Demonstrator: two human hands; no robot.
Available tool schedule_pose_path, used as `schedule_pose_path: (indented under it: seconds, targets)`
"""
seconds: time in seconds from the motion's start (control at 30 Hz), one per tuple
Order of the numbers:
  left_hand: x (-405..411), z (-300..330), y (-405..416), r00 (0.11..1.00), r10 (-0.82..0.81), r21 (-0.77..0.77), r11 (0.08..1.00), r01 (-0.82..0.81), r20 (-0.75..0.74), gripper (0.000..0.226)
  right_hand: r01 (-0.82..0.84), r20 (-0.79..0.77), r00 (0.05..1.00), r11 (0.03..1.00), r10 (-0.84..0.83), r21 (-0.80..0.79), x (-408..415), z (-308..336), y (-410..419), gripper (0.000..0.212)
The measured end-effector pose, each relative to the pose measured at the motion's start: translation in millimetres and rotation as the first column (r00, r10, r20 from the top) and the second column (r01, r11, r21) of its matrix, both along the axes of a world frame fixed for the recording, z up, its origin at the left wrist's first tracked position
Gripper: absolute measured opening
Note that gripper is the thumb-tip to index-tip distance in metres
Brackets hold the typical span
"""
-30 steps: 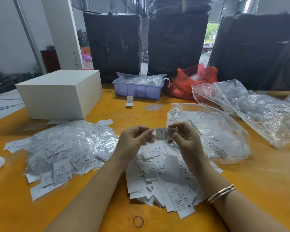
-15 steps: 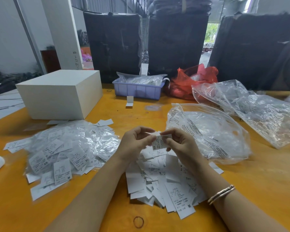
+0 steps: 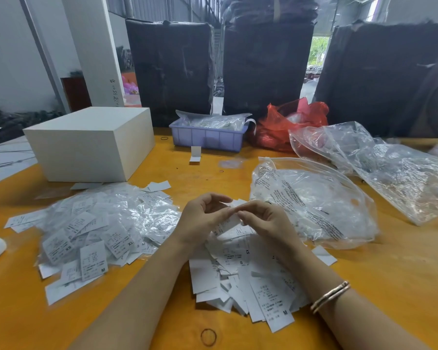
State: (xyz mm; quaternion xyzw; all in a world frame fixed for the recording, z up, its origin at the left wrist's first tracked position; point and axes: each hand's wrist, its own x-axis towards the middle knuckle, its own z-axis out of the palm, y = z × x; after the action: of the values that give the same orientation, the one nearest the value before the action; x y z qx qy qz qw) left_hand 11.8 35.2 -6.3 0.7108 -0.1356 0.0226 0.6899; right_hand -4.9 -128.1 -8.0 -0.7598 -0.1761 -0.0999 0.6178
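My left hand point(image 3: 200, 218) and my right hand point(image 3: 266, 221) meet just above a loose pile of white size labels point(image 3: 243, 271) on the orange table point(image 3: 364, 286). Both hands pinch one small white label point(image 3: 229, 221) between fingertips and thumbs, its lower end pointing down toward the pile. A second heap of labels in small clear sleeves point(image 3: 99, 228) lies to the left of my left hand. A large clear plastic bag with printed text point(image 3: 311, 205) lies just right of my right hand.
A white box point(image 3: 91, 145) stands at the back left, a lilac tray point(image 3: 208, 135) of bagged items behind the hands, a red plastic bag point(image 3: 288, 125) beside it. More crumpled clear bags point(image 3: 390, 168) lie at the right. A rubber band point(image 3: 208, 337) lies near the front edge.
The hands have come lower and closer together, and the label they hold has tipped from level at finger height down toward the pile.
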Motion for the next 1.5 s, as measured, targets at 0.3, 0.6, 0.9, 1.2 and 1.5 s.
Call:
schedule_pose_path:
  seconds: [0.3, 0.6, 0.9, 1.2, 1.5]
  targets:
    - [7.9, 3.7, 22.4, 0.908, 0.399, 0.181, 0.891, -0.416, 0.125, 0.015, 0.715, 0.491, 0.649, 0.686, -0.581, -0.135, 13.5, 15.2, -54.8, 0.019]
    - [10.3, -4.6, 43.7, 0.772, 0.526, 0.718, 0.375, -0.586, 0.356, 0.033, 0.477, 0.219, 0.723, 0.243, -0.655, -0.845, 25.2, -4.3, -90.3, 0.028]
    - [5.9, -4.7, 24.7, 0.811, 0.252, 0.671, 0.462, -0.580, 0.528, 0.023, 0.641, 0.308, 0.657, 0.295, -0.687, -0.709, 27.4, -6.8, -89.6, 0.026]
    - [-8.7, -8.3, -3.4, 0.881, -0.049, 0.647, 0.699, -0.306, 0.470, 0.017, 0.560, 0.370, 0.674, 0.117, -0.639, -0.820, 36.3, -10.9, -87.0, 0.025]
    - [-9.0, -8.8, -6.1, 0.891, 0.041, 0.543, 0.780, -0.311, 0.451, 0.018, 0.833, 0.450, 0.549, 0.418, -0.705, -0.362, 26.1, -8.6, -84.2, 0.008]
